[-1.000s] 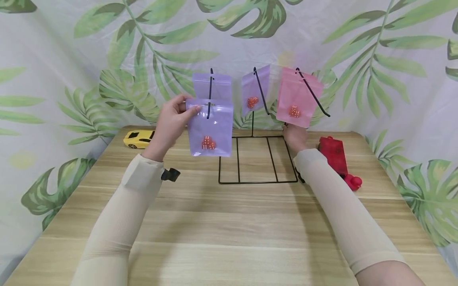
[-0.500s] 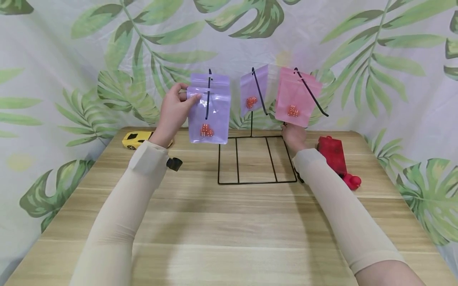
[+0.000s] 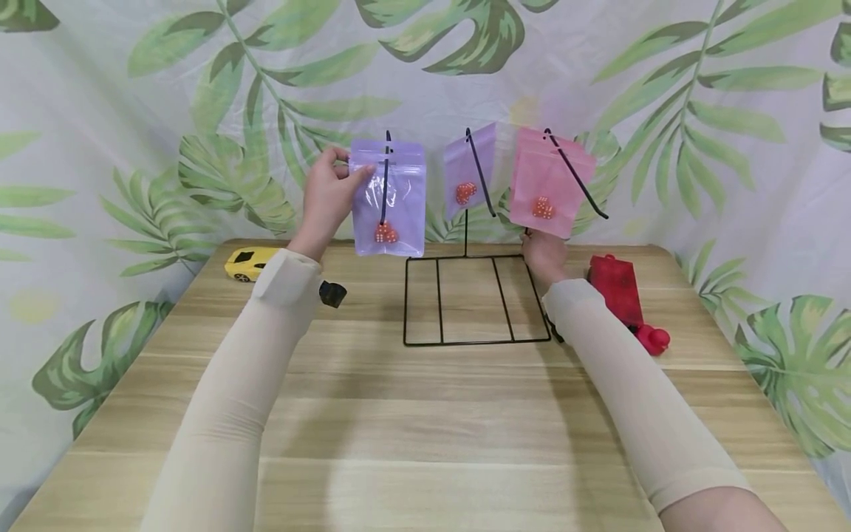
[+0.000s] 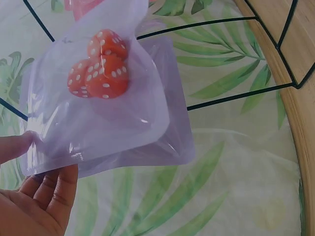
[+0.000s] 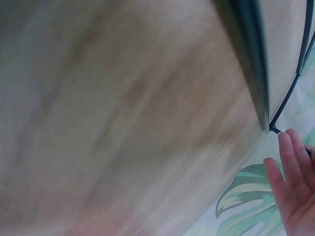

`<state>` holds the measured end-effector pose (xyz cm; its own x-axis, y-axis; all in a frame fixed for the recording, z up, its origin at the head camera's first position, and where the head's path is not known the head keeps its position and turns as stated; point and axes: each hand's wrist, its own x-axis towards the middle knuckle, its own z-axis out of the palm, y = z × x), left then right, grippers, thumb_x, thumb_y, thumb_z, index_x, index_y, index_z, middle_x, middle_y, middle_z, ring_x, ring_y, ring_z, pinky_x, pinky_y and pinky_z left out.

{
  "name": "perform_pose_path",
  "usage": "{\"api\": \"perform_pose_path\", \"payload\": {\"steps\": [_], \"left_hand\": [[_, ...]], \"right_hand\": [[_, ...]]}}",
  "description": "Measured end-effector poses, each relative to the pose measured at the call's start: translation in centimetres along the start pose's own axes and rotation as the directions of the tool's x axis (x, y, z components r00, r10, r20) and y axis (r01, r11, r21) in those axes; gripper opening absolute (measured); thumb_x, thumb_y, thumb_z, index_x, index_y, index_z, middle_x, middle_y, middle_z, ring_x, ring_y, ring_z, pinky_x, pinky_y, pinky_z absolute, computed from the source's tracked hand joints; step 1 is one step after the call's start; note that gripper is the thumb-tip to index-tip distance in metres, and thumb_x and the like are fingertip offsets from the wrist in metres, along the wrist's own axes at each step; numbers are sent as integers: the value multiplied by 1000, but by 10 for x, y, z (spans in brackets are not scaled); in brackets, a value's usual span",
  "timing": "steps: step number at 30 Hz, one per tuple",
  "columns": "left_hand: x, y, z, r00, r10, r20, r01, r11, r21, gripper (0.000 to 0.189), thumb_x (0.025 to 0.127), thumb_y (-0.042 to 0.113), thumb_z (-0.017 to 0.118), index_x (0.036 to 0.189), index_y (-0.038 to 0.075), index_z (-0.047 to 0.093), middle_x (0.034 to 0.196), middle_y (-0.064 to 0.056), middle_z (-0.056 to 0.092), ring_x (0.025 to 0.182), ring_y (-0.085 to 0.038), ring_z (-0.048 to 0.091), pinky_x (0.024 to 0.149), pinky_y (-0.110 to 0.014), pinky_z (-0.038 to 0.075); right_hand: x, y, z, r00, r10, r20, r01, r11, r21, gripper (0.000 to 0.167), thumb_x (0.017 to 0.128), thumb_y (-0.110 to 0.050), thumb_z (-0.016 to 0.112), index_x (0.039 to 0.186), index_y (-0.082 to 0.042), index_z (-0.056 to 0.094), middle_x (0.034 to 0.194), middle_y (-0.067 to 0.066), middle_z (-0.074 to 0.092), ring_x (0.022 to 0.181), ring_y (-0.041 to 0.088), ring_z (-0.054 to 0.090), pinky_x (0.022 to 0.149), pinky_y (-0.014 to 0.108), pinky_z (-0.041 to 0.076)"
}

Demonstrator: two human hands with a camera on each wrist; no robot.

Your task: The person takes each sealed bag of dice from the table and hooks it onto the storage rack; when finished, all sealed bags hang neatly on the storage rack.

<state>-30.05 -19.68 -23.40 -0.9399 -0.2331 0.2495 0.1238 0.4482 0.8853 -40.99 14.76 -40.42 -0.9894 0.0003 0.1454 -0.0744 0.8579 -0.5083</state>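
My left hand (image 3: 329,193) pinches the left edge of a purple zip bag (image 3: 407,199) between thumb and fingers. Red dice with white dots (image 4: 107,73) lie inside that bag. The bag is on the left hook (image 3: 385,177) of a black wire rack (image 3: 477,343), in front of another purple bag (image 4: 177,108) that it mostly covers. My right hand (image 3: 547,257) is low at the rack's right rear side, its fingertips at the wire upright; the pink bag hides part of them. In the right wrist view several fingers (image 5: 290,172) look fairly straight beside the wire.
A purple bag with dice (image 3: 470,166) hangs on the middle hook, and pink bags (image 3: 532,177) on the right one. A yellow toy car (image 3: 249,262) stands left. A red box (image 3: 614,288) and a small red toy (image 3: 654,340) lie right on the wooden table (image 3: 425,443).
My left hand has raised the front purple bag and moved it back along the left hook, up against the bag behind. The right hand has stayed at the rack.
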Motion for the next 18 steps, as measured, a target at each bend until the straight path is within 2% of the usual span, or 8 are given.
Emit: {"api": "perform_pose_path", "payload": {"steps": [6,13,18], "left_hand": [[0,0,1,1000,4,-2,-4,1000,13,35,94,33,69,114,11,52,89,2,66,72,-6,61,64,-21,51],[1,-7,3,1000,10,8,-9,999,-53,29,94,33,68,104,16,48,82,4,63,68,-8,60,59,-22,53],[1,-13,4,999,24,22,-23,998,-63,32,94,38,67,104,16,45,83,4,63,68,-10,63,69,-27,57]], "right_hand": [[1,1,-1,1000,21,18,-21,1000,11,26,105,-29,42,107,-9,60,107,14,63,96,34,59,92,58,45],[1,4,2,1000,4,8,-4,1000,23,26,105,-28,43,104,-9,61,105,14,63,93,34,60,88,57,45],[4,5,3,999,-29,-18,29,1000,3,26,105,-28,44,104,-9,62,103,14,63,90,34,60,84,56,46]]}}
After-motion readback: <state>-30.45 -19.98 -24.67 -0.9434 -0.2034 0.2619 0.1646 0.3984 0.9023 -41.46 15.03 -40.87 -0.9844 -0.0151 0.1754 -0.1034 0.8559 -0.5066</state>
